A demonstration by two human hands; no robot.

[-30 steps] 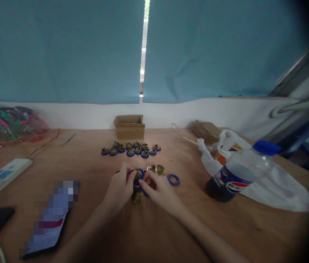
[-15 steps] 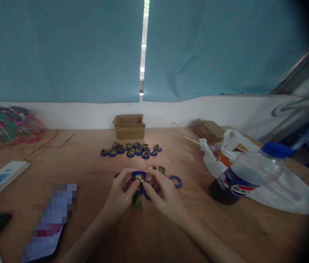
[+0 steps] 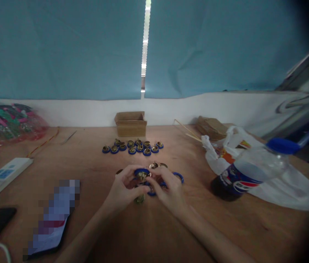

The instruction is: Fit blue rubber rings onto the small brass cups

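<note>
Only one brand could be made out: the Pepsi bottle [image 3: 258, 166], toward the right edge of the tabletop [image 3: 211, 230], carried a dark blue label [image 3: 230, 176] with the red, white and blue emblem [image 3: 246, 187]. The lettering around it (pale strokes, badly blurred) could not be spelled out. Blue patches [image 3: 4, 172] on the long white case [image 3: 22, 163] at the left edge were too small to read. The smartphone screen [image 3: 54, 219], by the front left corner, was pixelated beyond reading.

Left hand [image 3: 125, 188] — thumb lowered below blue-rimmed piece [image 3: 141, 171], right hand [image 3: 171, 190] — now partly hiding loose blue ring [image 3: 181, 176]
</note>
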